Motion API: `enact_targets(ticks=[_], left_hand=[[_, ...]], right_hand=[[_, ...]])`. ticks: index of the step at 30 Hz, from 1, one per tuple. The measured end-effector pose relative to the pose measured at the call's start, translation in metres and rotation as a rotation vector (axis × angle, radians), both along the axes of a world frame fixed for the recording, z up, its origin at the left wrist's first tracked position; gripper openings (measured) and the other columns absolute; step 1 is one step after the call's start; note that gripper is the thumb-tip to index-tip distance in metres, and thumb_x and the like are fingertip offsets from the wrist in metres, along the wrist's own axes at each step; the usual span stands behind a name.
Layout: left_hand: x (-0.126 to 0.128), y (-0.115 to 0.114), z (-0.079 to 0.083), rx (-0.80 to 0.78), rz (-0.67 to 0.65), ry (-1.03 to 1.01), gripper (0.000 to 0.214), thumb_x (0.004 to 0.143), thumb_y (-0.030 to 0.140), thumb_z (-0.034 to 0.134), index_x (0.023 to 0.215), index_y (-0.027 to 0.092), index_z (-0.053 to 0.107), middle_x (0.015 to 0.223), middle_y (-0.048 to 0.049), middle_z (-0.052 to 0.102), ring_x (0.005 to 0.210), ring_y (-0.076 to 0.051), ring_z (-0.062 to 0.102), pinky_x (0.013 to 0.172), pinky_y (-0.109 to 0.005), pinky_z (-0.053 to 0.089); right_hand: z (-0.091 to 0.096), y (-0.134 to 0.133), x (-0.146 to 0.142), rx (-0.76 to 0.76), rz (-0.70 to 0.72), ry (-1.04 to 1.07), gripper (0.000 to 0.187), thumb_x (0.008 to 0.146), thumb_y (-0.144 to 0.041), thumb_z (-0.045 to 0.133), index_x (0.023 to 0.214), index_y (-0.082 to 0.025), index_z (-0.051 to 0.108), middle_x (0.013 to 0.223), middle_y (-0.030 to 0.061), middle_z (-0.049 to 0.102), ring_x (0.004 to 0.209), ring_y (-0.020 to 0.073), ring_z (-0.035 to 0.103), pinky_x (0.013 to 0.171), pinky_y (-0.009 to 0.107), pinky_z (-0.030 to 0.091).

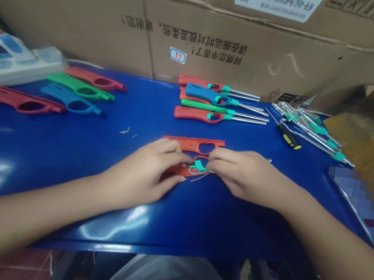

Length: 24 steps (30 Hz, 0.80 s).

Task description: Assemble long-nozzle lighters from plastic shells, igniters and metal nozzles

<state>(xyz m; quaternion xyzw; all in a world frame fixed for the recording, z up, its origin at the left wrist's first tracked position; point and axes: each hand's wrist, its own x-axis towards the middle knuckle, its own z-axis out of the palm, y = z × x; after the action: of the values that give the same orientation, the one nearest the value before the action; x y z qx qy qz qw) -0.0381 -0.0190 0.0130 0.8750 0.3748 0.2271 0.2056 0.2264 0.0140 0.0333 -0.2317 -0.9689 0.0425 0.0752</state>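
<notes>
In front of me, my left hand [154, 168] closes its fingers around a red lighter casing half [177, 169]. My right hand [239, 169] pinches at the green trigger piece [199, 165], which lies over that half with a thin wire by it. The rest of what the right fingers grip is hidden; a metal tip pokes out behind that hand. Just beyond both hands lies the other orange-red casing half [193, 145], its inner side up, close to my left fingers.
Assembled lighters [212, 117] are stacked near the cardboard box [97, 12]. Several coloured casings [73, 98] lie left beside a white power strip [14, 63]. Small screws [124, 131] lie nearer. To the right are a screwdriver [289, 136], metal lighter tubes [316, 130] and a pixelated tablet-like object [361, 205].
</notes>
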Motion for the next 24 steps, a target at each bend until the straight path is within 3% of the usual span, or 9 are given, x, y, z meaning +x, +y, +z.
enact_targets(ticks=[13,19,24], left_hand=[[0.0006,-0.0008,0.003,0.014,-0.018,0.026,0.026,0.099,0.02,0.058,0.123,0.015,0.067,0.104,-0.0095,0.065,0.102,-0.025,0.061,0.092,-0.043,0.055],[0.0002,-0.0023,0.0031,0.045,-0.029,0.073,0.036,0.1,0.019,0.055,0.135,0.017,0.06,0.115,-0.0113,0.065,0.109,-0.026,0.059,0.097,-0.045,0.053],[0.0005,-0.0039,0.0032,0.159,-0.076,0.221,0.041,0.104,0.021,0.047,0.144,0.021,0.057,0.107,-0.0103,0.061,0.097,-0.024,0.056,0.086,-0.042,0.052]], right_hand=[[0.0009,-0.0026,0.0011,0.091,0.012,-0.028,0.026,0.101,-0.011,0.046,0.106,-0.017,0.071,0.108,0.0059,0.072,0.075,0.0156,0.061,0.063,0.03,0.041],[0.0049,-0.0056,-0.0004,0.087,-0.006,-0.078,0.026,0.1,-0.013,0.047,0.103,-0.017,0.072,0.105,0.0061,0.072,0.071,0.0157,0.058,0.063,0.031,0.04],[0.0042,-0.0051,0.0004,0.046,-0.009,-0.049,0.027,0.101,-0.013,0.047,0.103,-0.017,0.073,0.105,0.0073,0.072,0.076,0.0169,0.061,0.063,0.031,0.041]])
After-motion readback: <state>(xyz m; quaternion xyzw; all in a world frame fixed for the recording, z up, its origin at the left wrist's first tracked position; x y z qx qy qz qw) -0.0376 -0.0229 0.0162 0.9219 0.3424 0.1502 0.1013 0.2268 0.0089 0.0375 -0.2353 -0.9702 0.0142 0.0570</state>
